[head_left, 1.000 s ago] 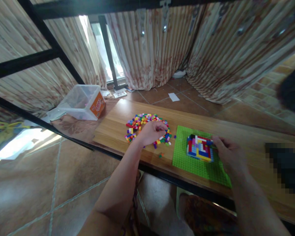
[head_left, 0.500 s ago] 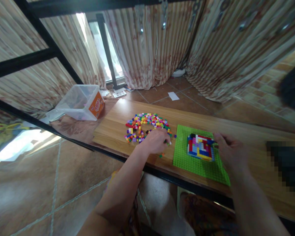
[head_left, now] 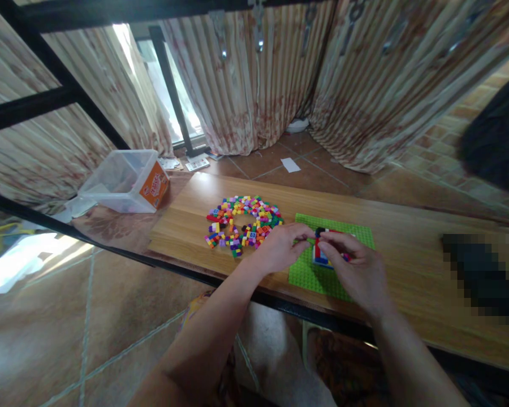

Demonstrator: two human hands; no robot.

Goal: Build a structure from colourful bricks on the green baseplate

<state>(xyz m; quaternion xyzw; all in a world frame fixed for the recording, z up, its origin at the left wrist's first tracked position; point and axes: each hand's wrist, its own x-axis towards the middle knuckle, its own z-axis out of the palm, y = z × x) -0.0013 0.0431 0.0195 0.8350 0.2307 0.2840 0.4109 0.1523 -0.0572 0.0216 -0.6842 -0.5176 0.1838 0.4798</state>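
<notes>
My left hand (head_left: 283, 246) reaches over the left edge of the green baseplate (head_left: 303, 277), thumb and forefinger pinched together. Whatever sits in that pinch is too small to make out. On the baseplate stands a low block of multicoloured bricks (head_left: 322, 261), red, blue, white and black where it shows. My right hand (head_left: 360, 268) covers most of this block, its fingers curled and closed close to the left fingertips. I cannot see what, if anything, it grips. A pile of loose building bricks (head_left: 265, 213) lies in a rough ring left of the baseplate.
The wooden table (head_left: 182, 226) holds the bricks and baseplate, with a blurred dark object (head_left: 483, 277) at its right. Beyond the left end stands a clear plastic bin (head_left: 119, 192) with an orange label. Curtains (head_left: 237, 85) hang behind; white paper (head_left: 290, 165) lies on the floor.
My left hand has moved from the loose bricks to the baseplate. My right hand has shifted from the brick block's right side to over it, meeting the left. The view has turned slightly.
</notes>
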